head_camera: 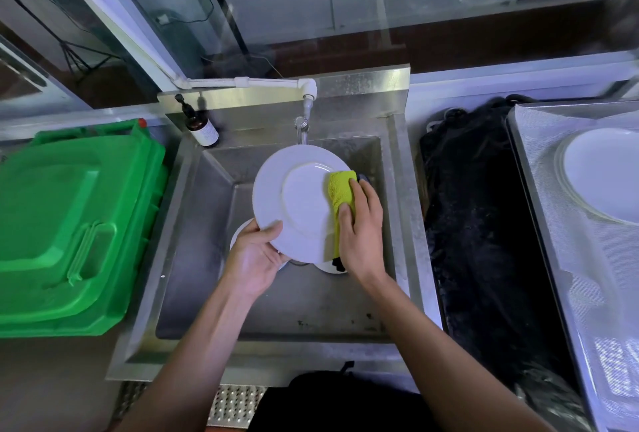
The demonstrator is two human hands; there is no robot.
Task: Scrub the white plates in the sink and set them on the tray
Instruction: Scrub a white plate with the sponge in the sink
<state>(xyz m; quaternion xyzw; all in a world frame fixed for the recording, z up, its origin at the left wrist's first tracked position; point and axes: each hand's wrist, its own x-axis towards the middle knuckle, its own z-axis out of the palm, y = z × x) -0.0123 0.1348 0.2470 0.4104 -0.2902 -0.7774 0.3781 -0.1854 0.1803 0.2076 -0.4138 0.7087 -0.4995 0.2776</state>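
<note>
Both bare forearms reach in from the near edge, angling toward each other over the steel sink (193, 224). At the far left a green bin (69, 224) with a closed lid stands just beside the sink's left wall, and a brown pump bottle (202, 127) sits on the sink's far left corner.

Next to the right, the left hand (256, 255) is turned palm up — its thumb lies over the near left rim of a white plate (294, 200) and the other fingers pass out of sight under it, so the hand grips the plate by its edge. That plate is held tilted above the basin, under the tap (302, 127). Below it, on the sink floor, parts of more white plates (238, 234) show past the left hand and near the right wrist.

Further right, the right hand (361, 227) lies palm down on the right side of the held plate, fingers bent over a folded yellow-green cloth (340, 193) and pressing it to the plate; the thumb points toward the plate's middle. Something dark shows just past the fingertips — what it is I cannot tell.

Right of the sink lies a black mat (484, 241), and at the far right a metal tray (553, 241) carries a stack of white plates (601, 172) at its far end.
</note>
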